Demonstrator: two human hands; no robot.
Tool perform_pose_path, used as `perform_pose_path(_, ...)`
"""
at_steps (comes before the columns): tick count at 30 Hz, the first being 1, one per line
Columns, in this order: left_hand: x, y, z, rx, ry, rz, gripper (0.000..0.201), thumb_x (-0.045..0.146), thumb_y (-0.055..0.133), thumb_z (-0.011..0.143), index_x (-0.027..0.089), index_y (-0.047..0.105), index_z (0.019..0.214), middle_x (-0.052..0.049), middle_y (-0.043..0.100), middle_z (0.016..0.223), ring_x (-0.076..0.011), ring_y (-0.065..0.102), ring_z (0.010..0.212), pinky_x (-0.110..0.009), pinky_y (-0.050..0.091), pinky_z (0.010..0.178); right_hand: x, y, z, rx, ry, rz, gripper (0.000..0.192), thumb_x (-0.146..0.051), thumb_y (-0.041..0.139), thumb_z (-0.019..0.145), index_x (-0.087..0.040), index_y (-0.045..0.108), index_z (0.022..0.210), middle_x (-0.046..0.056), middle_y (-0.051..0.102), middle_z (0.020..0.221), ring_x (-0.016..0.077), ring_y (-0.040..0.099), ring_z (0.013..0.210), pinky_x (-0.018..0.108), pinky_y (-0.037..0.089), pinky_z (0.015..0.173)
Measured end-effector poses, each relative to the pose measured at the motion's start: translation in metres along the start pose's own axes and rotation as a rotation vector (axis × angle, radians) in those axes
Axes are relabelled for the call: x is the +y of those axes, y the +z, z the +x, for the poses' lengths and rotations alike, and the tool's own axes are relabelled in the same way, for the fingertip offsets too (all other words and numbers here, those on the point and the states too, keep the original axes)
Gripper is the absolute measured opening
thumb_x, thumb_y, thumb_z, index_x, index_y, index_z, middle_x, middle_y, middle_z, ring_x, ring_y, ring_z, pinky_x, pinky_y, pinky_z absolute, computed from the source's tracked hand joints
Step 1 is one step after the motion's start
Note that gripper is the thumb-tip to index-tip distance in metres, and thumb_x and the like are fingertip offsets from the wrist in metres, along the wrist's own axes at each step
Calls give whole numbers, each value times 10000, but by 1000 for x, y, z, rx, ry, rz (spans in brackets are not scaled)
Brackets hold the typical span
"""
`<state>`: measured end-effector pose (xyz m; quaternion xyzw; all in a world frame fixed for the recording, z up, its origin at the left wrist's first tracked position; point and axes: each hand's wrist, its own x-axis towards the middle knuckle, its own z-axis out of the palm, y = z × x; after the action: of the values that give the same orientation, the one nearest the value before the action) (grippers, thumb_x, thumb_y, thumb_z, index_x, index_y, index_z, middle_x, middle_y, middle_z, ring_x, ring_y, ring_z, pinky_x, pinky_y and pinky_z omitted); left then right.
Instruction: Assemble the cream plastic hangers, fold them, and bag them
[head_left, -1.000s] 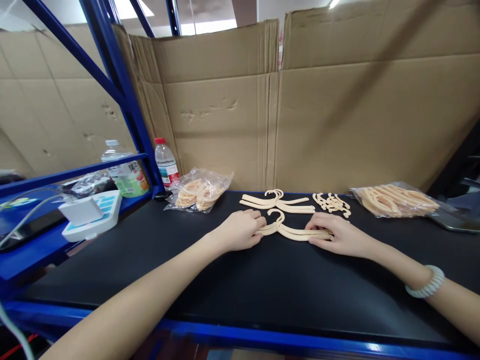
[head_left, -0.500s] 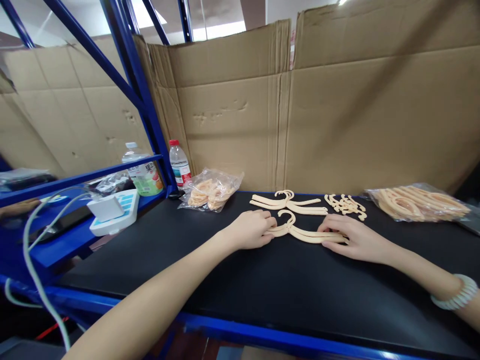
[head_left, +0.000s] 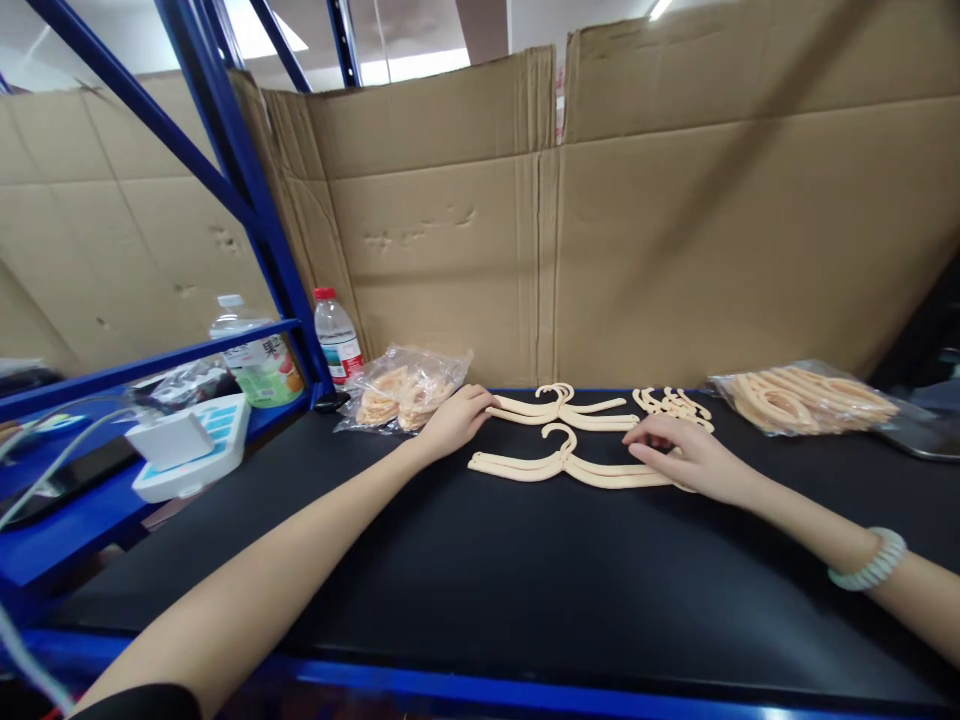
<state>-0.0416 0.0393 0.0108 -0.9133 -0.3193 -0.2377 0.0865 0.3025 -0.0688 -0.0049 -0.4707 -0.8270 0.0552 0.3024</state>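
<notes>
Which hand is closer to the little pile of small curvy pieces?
Right. The right hand is just in front of the pile; the left hand is farther away, by the left end of the rear hangers.

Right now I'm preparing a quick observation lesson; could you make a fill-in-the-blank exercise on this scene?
Of the nearer hangers and farther hangers, the left hand is at the ____ ones.
The bracelet is on the person's ____ wrist.
The bottle nearest the left bag has a ____ cap.

Missing words: farther; right; red.
</notes>
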Motion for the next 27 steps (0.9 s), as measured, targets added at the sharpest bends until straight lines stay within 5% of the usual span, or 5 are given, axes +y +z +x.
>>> perform_pose_path(7, -9, 17, -3, 91, 1, -122, 175, 170, 474, 897, 175, 602, 1017, -74, 648, 1030, -204, 598, 981, -376, 498, 886, 52, -26, 6, 228, 76, -146, 231, -341, 481, 855, -200, 660, 814, 66, 682, 788, 205, 590, 699, 336, 463, 646)
perform_pose_path(14, -8, 20, -2, 47, 21, -173, 283, 190, 367, 926, 173, 628, 1035, -90, 644, 1095, -212, 591, 1039, -393, 472, 945, 98, -48, -2, 189, 131, -313, 181, -239, 487, 804, -190, 659, 834, 75, 675, 775, 226, 611, 735, 356, 477, 688)
perform_pose_path(27, -4, 24, 6, 40, -63, -130, 251, 305, 453, 881, 182, 666, 929, -83, 656, 939, -227, 602, 883, -393, 487, 842, 98, -51, -1, 25, 86, -341, 272, -148, 558, 784, -192, 675, 1026, 88, 698, 1029, 254, 629, 975, 408, 480, 888)
